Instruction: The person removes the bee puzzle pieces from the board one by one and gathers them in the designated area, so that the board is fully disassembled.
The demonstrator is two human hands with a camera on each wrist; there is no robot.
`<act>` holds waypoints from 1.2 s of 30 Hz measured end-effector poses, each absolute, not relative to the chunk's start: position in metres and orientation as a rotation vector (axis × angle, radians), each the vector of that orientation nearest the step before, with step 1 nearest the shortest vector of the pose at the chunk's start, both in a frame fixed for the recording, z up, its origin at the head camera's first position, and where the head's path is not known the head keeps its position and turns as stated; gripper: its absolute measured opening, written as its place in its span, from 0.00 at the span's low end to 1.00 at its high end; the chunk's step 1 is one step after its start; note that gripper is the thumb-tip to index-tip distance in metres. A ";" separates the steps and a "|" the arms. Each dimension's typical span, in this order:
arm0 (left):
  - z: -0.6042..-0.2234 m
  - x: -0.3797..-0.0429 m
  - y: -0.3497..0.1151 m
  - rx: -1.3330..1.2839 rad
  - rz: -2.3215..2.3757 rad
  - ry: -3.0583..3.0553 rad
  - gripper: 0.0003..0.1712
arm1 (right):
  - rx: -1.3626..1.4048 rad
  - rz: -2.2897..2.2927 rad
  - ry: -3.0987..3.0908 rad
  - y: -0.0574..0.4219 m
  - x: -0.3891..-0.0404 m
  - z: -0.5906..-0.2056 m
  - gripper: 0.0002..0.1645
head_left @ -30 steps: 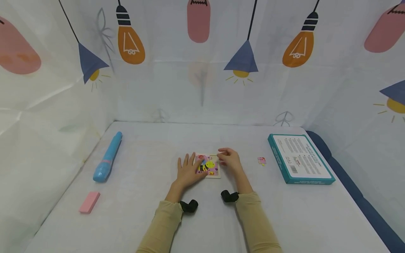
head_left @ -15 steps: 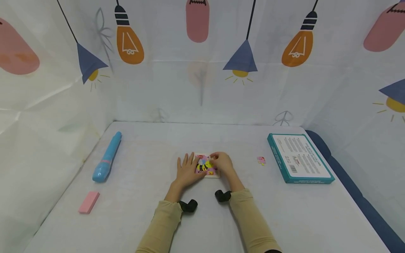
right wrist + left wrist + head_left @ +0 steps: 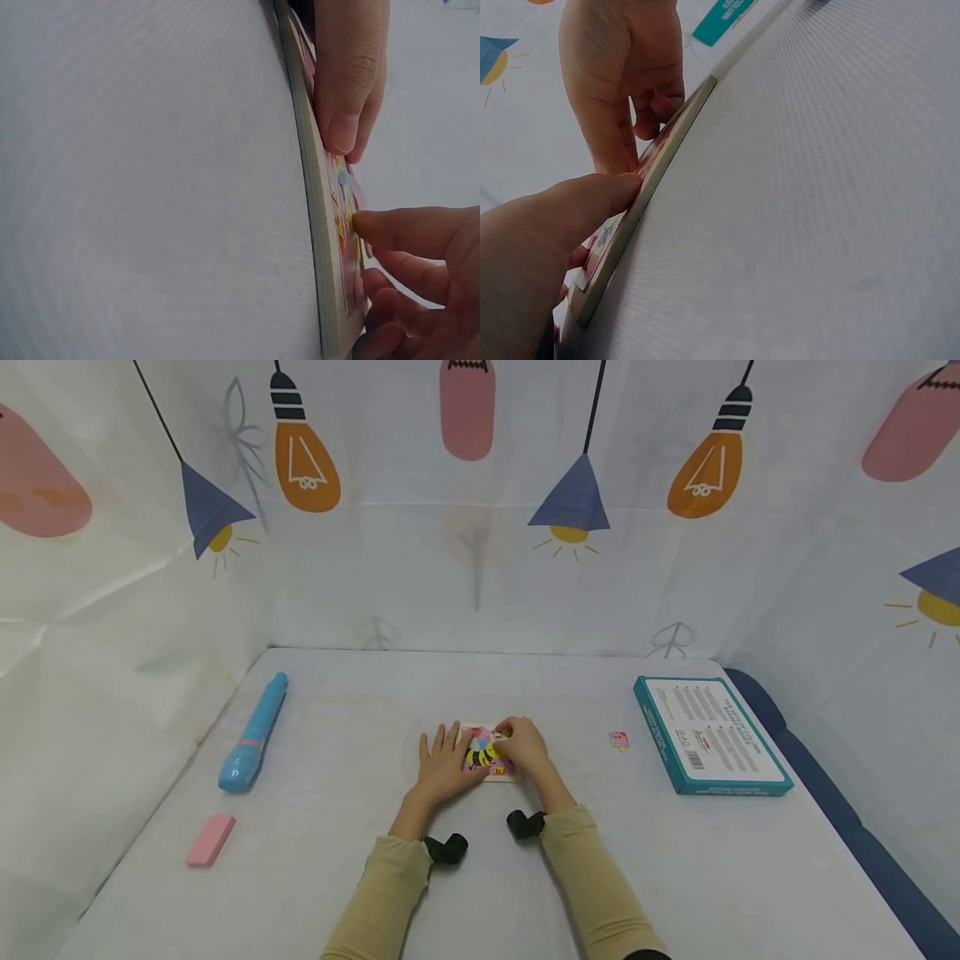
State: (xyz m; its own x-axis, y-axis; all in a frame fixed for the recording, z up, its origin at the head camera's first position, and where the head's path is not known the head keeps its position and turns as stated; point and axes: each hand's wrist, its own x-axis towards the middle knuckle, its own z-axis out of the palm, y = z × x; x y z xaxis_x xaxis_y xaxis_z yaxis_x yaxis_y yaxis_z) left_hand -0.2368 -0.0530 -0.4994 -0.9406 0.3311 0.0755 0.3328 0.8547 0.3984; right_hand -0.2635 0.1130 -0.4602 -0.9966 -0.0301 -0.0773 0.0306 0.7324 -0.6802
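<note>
A small square wooden jigsaw puzzle (image 3: 501,779) with a bee picture lies flat on the white table. My left hand (image 3: 441,774) rests on its left side with fingers spread, and the thumb presses near the front edge in the left wrist view. At the upper right part of the puzzle, my right hand (image 3: 527,747) pinches a puzzle piece (image 3: 359,189) between thumb and fingers. That piece sits slightly raised at the board's surface in the right wrist view, mostly hidden by the fingers. Another pink puzzle piece (image 3: 619,741) lies apart, to the right.
A teal-edged box (image 3: 716,735) lies at the right side of the table. On the left are a blue microphone-shaped object (image 3: 253,735) and a pink block (image 3: 211,841). A white curtain with printed lamps hangs behind the table.
My right hand has moved left from beside the puzzle onto its upper right part, bringing the pinched piece over the board. The left hand has stayed in place.
</note>
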 end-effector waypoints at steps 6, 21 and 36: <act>-0.497 -0.236 -0.053 -0.537 -0.686 -3.021 0.45 | 0.042 -1.198 2.792 0.111 -0.263 -0.459 0.14; -0.498 -0.236 -0.053 -0.534 -0.670 -3.039 0.45 | 0.100 -1.388 2.705 0.112 -0.263 -0.461 0.13; -0.499 -0.237 -0.052 -0.521 -0.653 -3.039 0.45 | 0.315 -1.743 2.492 0.152 -0.266 -0.454 0.19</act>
